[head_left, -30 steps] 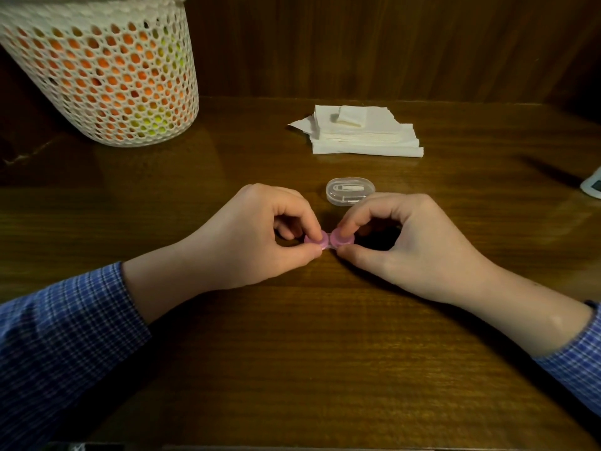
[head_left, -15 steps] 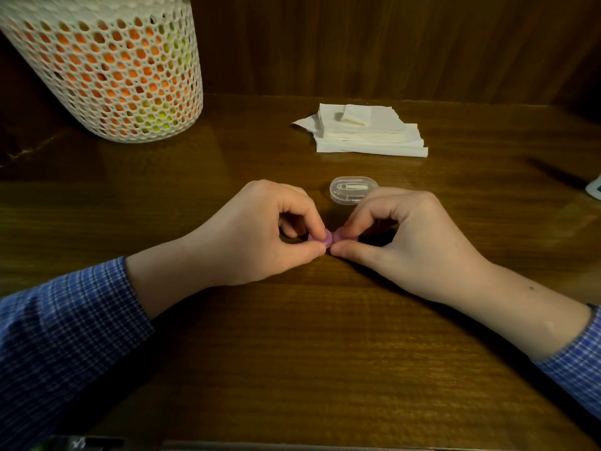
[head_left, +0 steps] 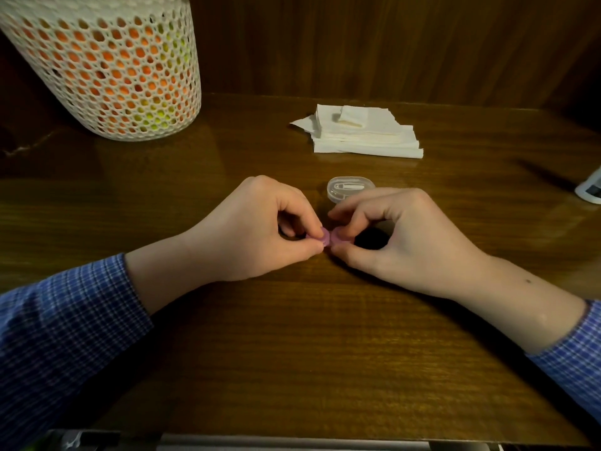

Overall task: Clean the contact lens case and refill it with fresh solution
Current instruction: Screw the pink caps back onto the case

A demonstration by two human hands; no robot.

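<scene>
A small pink contact lens case (head_left: 329,238) lies on the wooden table (head_left: 292,353) between my two hands. My left hand (head_left: 257,232) pinches its left cap between thumb and forefinger. My right hand (head_left: 400,236) pinches its right cap the same way. Most of the case is hidden by my fingers. Just behind my right hand sits a small clear plastic box (head_left: 349,188) with white tweezers inside.
A stack of white tissues (head_left: 364,131) lies at the back centre. A white mesh basket (head_left: 107,66) with an orange and green lining stands at the back left. A white object (head_left: 590,190) shows at the right edge. A wooden wall rises behind.
Both hands stay pinched on the pink case. Their fingers have shifted slightly on the caps, and the view has tilted a little downward.
</scene>
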